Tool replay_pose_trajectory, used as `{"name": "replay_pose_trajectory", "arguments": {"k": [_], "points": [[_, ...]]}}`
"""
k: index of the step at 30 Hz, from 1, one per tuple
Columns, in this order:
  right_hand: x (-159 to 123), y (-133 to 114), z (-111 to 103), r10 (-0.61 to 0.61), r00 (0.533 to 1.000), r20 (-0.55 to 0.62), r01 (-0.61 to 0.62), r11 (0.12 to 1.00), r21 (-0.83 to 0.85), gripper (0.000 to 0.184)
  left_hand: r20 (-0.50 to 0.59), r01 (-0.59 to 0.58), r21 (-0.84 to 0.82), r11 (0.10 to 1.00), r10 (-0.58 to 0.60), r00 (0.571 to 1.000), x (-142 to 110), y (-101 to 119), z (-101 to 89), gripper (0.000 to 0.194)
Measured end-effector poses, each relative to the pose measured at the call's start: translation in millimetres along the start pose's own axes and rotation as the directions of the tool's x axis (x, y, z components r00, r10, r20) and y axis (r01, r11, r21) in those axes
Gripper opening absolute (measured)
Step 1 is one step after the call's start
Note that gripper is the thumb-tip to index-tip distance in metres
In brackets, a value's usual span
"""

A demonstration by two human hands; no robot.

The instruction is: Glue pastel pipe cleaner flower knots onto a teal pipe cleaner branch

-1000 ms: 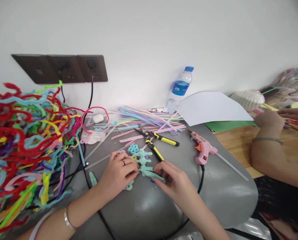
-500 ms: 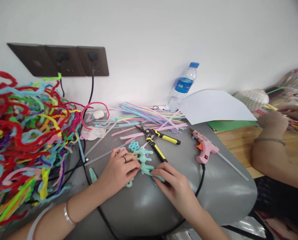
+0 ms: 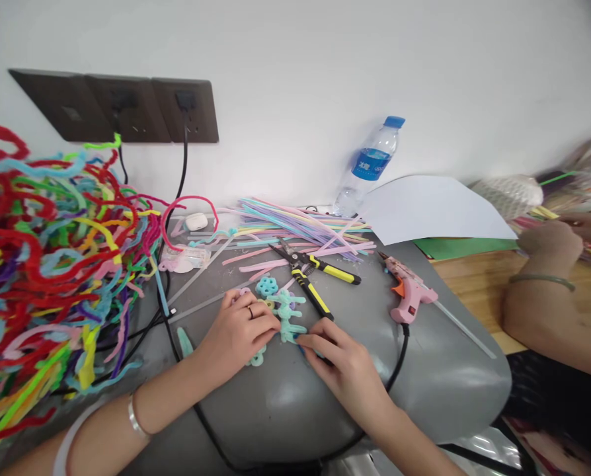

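hands (image 3: 298, 347) pinching mint-green fuzzy piece (image 3: 289, 316), pliers (image 3: 311, 274) just beyond, gray table (image 3: 275, 410)

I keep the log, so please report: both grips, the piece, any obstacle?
Left grip and right grip on green piece. Piece between them. Pliers lie close beyond right grip.

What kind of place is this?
Probably a craft workshop or classroom: a tangled heap of multicoloured fuzzy stems, a pink glue gun and black-and-yellow metal pliers share a grey table.
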State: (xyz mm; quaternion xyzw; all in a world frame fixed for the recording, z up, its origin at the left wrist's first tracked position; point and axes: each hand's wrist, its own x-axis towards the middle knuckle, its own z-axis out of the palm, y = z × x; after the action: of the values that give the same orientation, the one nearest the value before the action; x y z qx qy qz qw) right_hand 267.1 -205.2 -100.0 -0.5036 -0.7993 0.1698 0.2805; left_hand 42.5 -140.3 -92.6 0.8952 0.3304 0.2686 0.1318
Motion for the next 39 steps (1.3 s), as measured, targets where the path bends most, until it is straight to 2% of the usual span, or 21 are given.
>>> {"name": "replay_pose_trajectory", "arguments": {"k": [8, 16, 22, 25, 28, 31, 33, 35, 36, 39], "points": [[1, -1, 2, -0.010, 1.000, -0.006, 0.010, 0.999, -0.044, 0.025, 0.026, 0.026, 0.015, 1.000, -0.026, 0.999, -1, -1, 1.4, 0.014], [-2, 2, 10, -0.028, 0.993, -0.118, 0.028, 1.000, -0.004, 0.025, 0.029, 0.024, 0.033, 0.999, -0.025, 0.999, -1, -1, 0.0, 0.015], [-4, 2, 12, -0.020, 0.987, -0.160, 0.029, 0.998, 0.050, 0.017, -0.008, 0.011, 0.067, 0.998, -0.010, 1.000, -2, 1, 1.0, 0.015], [-4, -2, 8, -0.008, 0.984, -0.179, 0.025, 0.995, 0.092, 0.016, -0.002, 0.020, 0.077, 0.997, -0.019, 1.000, -1, 1, 0.0, 0.015], [-6, -6, -8, 0.024, 0.975, -0.223, 0.004, 0.992, 0.127, 0.014, -0.011, 0.023, 0.053, 0.998, -0.022, 1.000, 0, 1, -2.1, 0.015], [-14, 2, -38, 0.164, 0.932, -0.323, -0.141, 0.986, 0.093, 0.017, -0.028, 0.019, 0.012, 1.000, -0.018, 0.999, 1, 2, -5.8, 0.016], [-23, 17, -61, 0.333, 0.852, -0.405, -0.344, 0.938, 0.046, 0.019, -0.037, 0.024, -0.002, 1.000, -0.024, 0.999, 1, 2, -9.2, 0.016], [-33, 38, -78, 0.449, 0.775, -0.444, -0.504, 0.864, -0.006, 0.026, -0.037, 0.033, -0.004, 0.999, -0.033, 0.999, 2, 2, -12.7, 0.015], [-37, 49, -84, 0.486, 0.758, -0.434, -0.554, 0.832, -0.035, 0.031, -0.035, 0.037, -0.004, 0.999, -0.037, 0.999, 2, 2, -14.1, 0.014], [-45, 74, -88, 0.536, 0.788, -0.303, -0.584, 0.806, -0.094, 0.041, -0.017, 0.038, -0.011, 0.999, -0.039, 0.999, 1, 0, -16.4, 0.015]]}}
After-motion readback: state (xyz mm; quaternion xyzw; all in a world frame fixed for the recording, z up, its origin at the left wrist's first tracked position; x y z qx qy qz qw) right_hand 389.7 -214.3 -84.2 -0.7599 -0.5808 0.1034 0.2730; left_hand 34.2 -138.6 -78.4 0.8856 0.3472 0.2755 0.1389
